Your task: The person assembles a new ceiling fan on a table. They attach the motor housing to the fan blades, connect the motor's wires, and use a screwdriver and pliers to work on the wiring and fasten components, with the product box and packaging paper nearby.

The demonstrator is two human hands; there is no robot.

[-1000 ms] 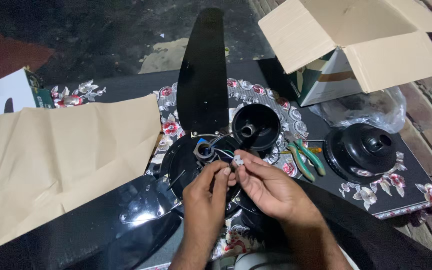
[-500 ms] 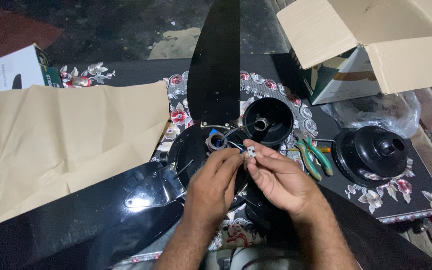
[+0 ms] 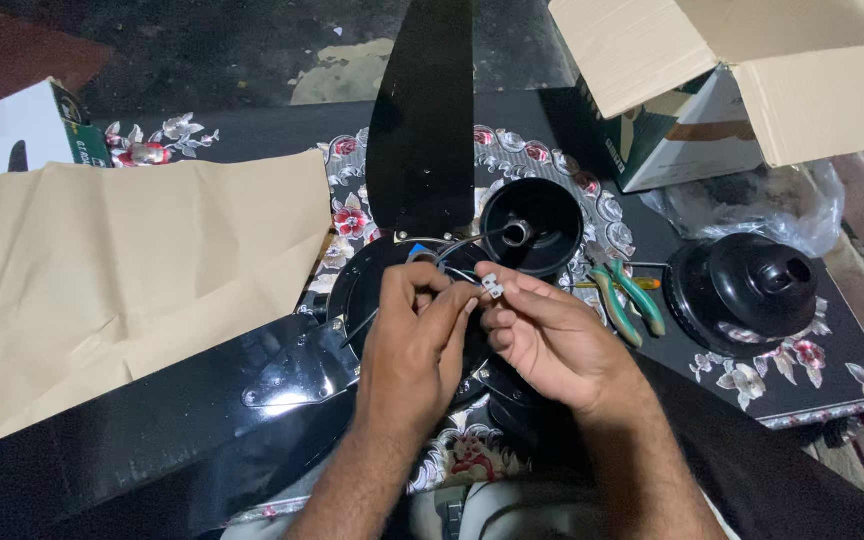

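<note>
Small white connector block (image 3: 492, 286) pinched at the tips of the right hand (image 3: 552, 345), thumb and forefinger closed on it from below and behind. Left hand (image 3: 417, 345) just beside, on the block's left, fingers (image 3: 457, 305) curled and closed on thin wires (image 3: 452, 268) that run up and away toward the black fan motor housing (image 3: 362, 290). Block thus between the two hands, touching the right fingertips and level with the left forefinger tip, wire ends pointing rightward at it. Long axis of the block hard to read at this size; seemingly slanted, upper end away from the wearer. Right hand the carrier of the block, left hand the nearer one to the wires and motor. All held a little above the motor, over the floral-patterned black counter (image 3: 752, 385). Beyond the fingertips, a black canopy cup (image 3: 532, 225) with its hole facing up; further right, green-handled pliers (image 3: 627, 300) lying flat, then a black domed cover (image 3: 752, 285). One black fan blade (image 3: 422, 110) stretching straight away, another (image 3: 132, 430) down to the left under brown paper (image 3: 122, 270). Open cardboard box (image 3: 712, 70) at upper right.
</note>
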